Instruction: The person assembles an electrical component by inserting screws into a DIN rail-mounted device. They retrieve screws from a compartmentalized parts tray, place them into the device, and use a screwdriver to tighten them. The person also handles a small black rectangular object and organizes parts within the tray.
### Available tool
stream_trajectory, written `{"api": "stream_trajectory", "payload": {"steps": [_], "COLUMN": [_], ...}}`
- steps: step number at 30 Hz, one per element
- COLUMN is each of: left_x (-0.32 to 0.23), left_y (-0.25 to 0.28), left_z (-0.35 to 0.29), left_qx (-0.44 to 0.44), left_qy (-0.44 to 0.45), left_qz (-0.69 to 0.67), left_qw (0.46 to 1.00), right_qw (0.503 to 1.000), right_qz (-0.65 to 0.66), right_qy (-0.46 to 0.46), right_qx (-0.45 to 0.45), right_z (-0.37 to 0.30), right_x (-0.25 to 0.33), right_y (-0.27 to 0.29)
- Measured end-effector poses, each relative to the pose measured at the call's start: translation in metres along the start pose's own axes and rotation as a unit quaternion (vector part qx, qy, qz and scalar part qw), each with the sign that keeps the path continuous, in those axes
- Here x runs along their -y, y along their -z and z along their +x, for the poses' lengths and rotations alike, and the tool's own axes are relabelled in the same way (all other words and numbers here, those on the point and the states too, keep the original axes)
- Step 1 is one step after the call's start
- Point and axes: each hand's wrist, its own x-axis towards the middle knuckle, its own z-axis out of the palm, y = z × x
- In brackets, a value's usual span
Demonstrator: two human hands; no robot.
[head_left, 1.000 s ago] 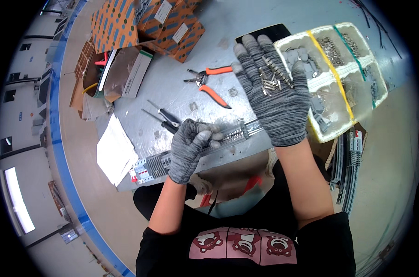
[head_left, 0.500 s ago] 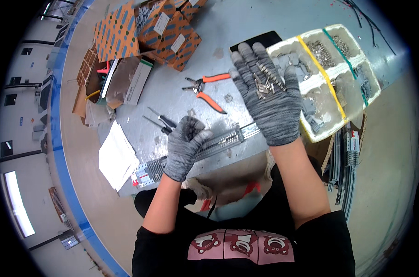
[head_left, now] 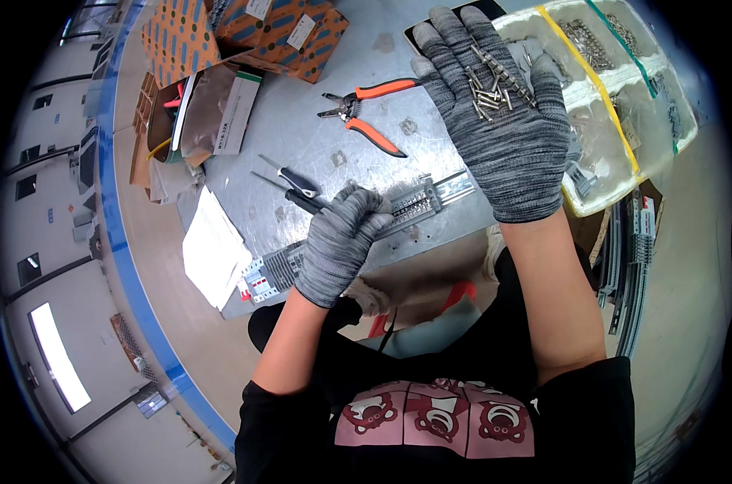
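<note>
My right hand (head_left: 507, 137), in a grey knitted glove, is palm up with its fingers stretched out. It holds small silver screws (head_left: 485, 100) loose on the palm, beside a row of similar metal pieces (head_left: 505, 77). My left hand (head_left: 339, 242), gloved alike, is closed in a pinch at the near side of a metal rail (head_left: 456, 187) fitted with terminal blocks (head_left: 414, 206). What its fingertips hold, if anything, is hidden. Circuit breakers (head_left: 259, 280) stand at the rail's left end. Two screwdrivers (head_left: 300, 184) lie just beyond the left hand.
Orange-handled wire strippers (head_left: 358, 105) lie mid-table. A white foam box (head_left: 571, 206) of small metal parts stands at right, partly behind my right hand. Patterned cardboard boxes (head_left: 180, 40) stand at far left, white papers (head_left: 213, 250) at near left. More rails (head_left: 624, 266) stand beside the table.
My left hand has moved right along the rail, its fingertips now at the terminal blocks. My right hand stays palm up with the screws. The whole view has shifted a little.
</note>
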Motion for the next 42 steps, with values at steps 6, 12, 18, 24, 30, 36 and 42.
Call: {"api": "stream_trajectory", "payload": {"steps": [6, 12, 18, 24, 30, 36, 42], "left_x": [0.016, 0.022, 0.015, 0.008, -0.006, -0.002, 0.008], "left_y": [-0.007, -0.008, 0.0, 0.003, 0.007, 0.017, 0.022], "left_z": [0.008, 0.014, 0.023, 0.031, 0.044, 0.065, 0.061], "left_qx": [0.025, 0.064, 0.109, 0.125, 0.198, 0.296, 0.132], "left_qy": [-0.088, -0.092, -0.112, -0.148, 0.017, 0.13, 0.042], "left_qz": [0.05, 0.046, 0.112, 0.156, 0.089, 0.007, -0.186], "left_qw": [0.995, 0.993, 0.981, 0.968, 0.976, 0.946, 0.973], "right_qw": [0.999, 0.998, 0.999, 0.999, 1.0, 0.996, 0.996], "right_qz": [-0.038, -0.031, -0.035, -0.047, -0.001, -0.017, 0.029], "right_qy": [0.003, 0.002, 0.013, 0.013, -0.018, -0.083, -0.076], "right_qx": [-0.002, 0.05, 0.027, 0.015, -0.001, 0.006, 0.036], "right_z": [0.001, 0.006, 0.001, 0.003, 0.009, 0.006, 0.007], "right_x": [0.003, 0.006, 0.004, 0.004, -0.019, -0.026, -0.014], "right_y": [0.003, 0.015, 0.011, 0.008, 0.019, 0.006, 0.024]}}
